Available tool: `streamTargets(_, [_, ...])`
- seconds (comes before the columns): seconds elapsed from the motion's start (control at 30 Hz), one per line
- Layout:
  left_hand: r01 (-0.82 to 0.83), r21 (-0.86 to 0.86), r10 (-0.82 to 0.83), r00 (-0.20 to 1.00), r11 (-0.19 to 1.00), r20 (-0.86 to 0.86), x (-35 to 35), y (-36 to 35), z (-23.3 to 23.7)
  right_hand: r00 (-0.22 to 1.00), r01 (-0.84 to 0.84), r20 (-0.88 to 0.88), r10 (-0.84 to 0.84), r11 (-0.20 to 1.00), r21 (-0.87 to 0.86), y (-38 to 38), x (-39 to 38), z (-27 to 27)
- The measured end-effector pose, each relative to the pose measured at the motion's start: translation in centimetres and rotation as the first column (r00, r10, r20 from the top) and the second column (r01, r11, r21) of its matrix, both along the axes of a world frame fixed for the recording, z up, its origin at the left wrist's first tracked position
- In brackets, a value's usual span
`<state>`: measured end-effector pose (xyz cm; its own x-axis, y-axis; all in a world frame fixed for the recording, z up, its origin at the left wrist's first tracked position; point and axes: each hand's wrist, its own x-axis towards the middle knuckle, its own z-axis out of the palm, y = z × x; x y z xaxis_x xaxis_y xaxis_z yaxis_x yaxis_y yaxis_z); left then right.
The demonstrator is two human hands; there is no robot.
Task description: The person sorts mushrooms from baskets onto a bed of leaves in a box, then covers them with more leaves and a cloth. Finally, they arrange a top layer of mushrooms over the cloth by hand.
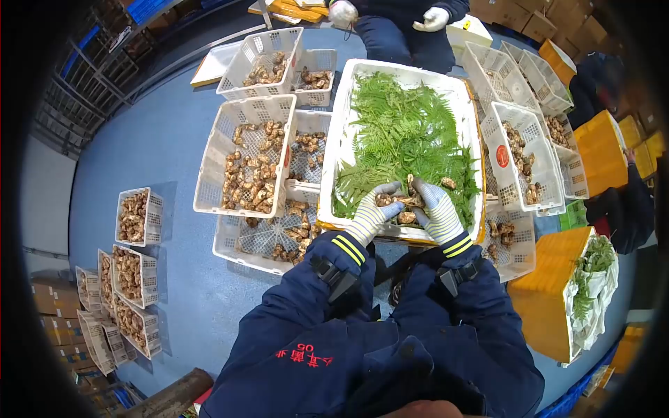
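Note:
Both my hands wear striped, light-coloured gloves and meet over the near end of a white foam box (334,132). Green fern leaves (404,129) cover the inside of the box. My left hand (373,211) closes its fingers on a brown-and-white mushroom (391,200). In my right hand (440,211), thumb and fingers grip another mushroom (411,185) close beside it. One mushroom (406,217) lies between my hands, and one more (448,182) rests on the ferns just right of my right fingers.
Crates of mushrooms flank the box, including a left crate (245,150) and a right crate (527,164). Stacked crates (132,275) stand on the blue floor (188,292). A person with white gloves (432,19) sits opposite. An orange-sided foam box (550,296) is lower right.

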<state>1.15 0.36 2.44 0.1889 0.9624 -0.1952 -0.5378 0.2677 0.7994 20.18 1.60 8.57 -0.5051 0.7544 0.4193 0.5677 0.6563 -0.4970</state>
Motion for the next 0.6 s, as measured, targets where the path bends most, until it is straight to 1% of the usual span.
streamTargets(0.07, [-0.025, 0.045, 0.025, 1.0, 0.999, 0.003, -0.1, -0.1, 0.1, 0.985, 0.048, -0.16, -0.059, 0.996, -0.071, -0.2, -0.1, -1.1])
streamTargets(0.1, [-0.037, 0.072, 0.036, 0.999, 0.997, 0.009, -0.1, -0.1, -0.2, 0.961, 0.107, -0.233, -0.151, 0.976, -0.189, -0.6, -0.4, -1.3])
streamTargets(0.13, [-0.047, 0.099, 0.046, 0.999, 0.994, 0.014, -0.1, -0.1, -0.5, 0.954, 0.109, -0.244, -0.172, 0.962, -0.249, -0.9, -0.4, -1.4])
streamTargets(0.2, [-0.061, 0.099, 0.061, 0.998, 0.993, -0.001, -0.1, 0.1, -0.9, 0.94, 0.11, -0.264, -0.217, 0.923, -0.368, -1.3, -0.4, -1.3])
streamTargets(0.23, [-0.065, 0.105, 0.067, 0.997, 0.992, -0.022, -0.1, 0.0, -0.7, 0.928, 0.053, -0.315, -0.201, 0.905, -0.423, -1.3, -0.5, -1.1])
streamTargets(0.33, [-0.072, 0.145, 0.085, 0.993, 0.987, -0.088, -0.1, -0.1, -0.2, 0.935, 0.09, -0.276, -0.223, 0.901, -0.424, -1.5, -0.6, -1.1])
streamTargets(0.37, [-0.073, 0.162, 0.092, 0.99, 0.984, -0.111, -0.1, -0.1, -0.1, 0.918, 0.099, -0.3, -0.259, 0.883, -0.459, -1.5, -0.6, -1.0])
streamTargets(0.47, [0.004, 0.09, 0.014, 0.981, 0.996, -0.195, -0.3, -0.1, 0.3, 0.86, 0.031, -0.367, -0.354, 0.755, -0.655, -1.3, 0.0, -1.8])
streamTargets(0.5, [-0.025, 0.111, 0.044, 0.984, 0.993, -0.17, -0.2, -0.4, 0.8, 0.879, 0.045, -0.344, -0.331, 0.775, -0.63, -1.4, 0.0, -1.6])
streamTargets(0.6, [-0.017, 0.075, 0.031, 0.982, 0.997, -0.184, -0.4, -0.3, 0.8, 0.875, 0.004, -0.392, -0.283, 0.815, -0.58, -1.6, -0.6, -1.2])
